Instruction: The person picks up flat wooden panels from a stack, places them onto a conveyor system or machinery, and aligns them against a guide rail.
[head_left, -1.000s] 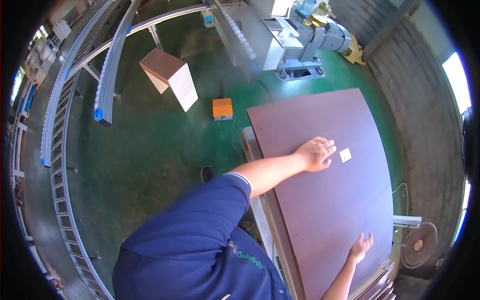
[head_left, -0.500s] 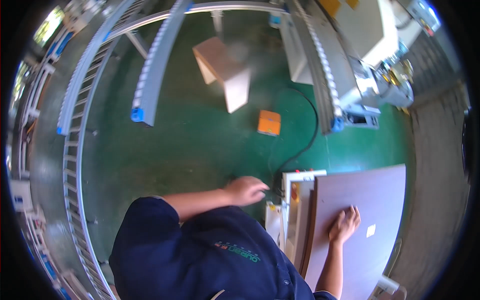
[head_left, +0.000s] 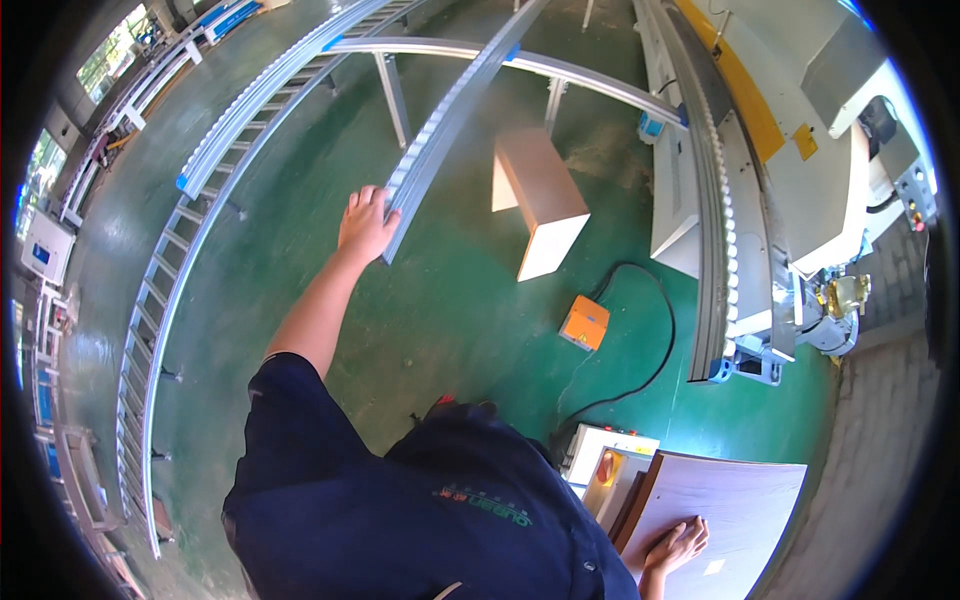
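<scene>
My left arm reaches out ahead, and my left hand point(head_left: 367, 225) is closed round the near end of a grey roller rail point(head_left: 445, 125), with the fingers over its top edge. Low on the right, my right hand point(head_left: 680, 545) lies on a brown wood-look panel point(head_left: 740, 510), palm down, fingers loosely bent and somewhat apart. A small pale label point(head_left: 714, 567) sticks to the panel beside that hand. The panel rests on top of further boards, next to a white control box with an orange-red and yellow knob point(head_left: 607, 468).
Ahead stands a wooden stool-like piece point(head_left: 545, 190) on the green floor. An orange box point(head_left: 584, 323) lies nearer, with a black cable point(head_left: 660, 370) looping beside it. A second roller rail point(head_left: 715, 200) runs along the machine at right. A roller track point(head_left: 165, 310) stretches down the left.
My left hand has gone from in front of my body forward onto the rail's end and closed there. My right hand stays on the panel. The view has shifted up and left.
</scene>
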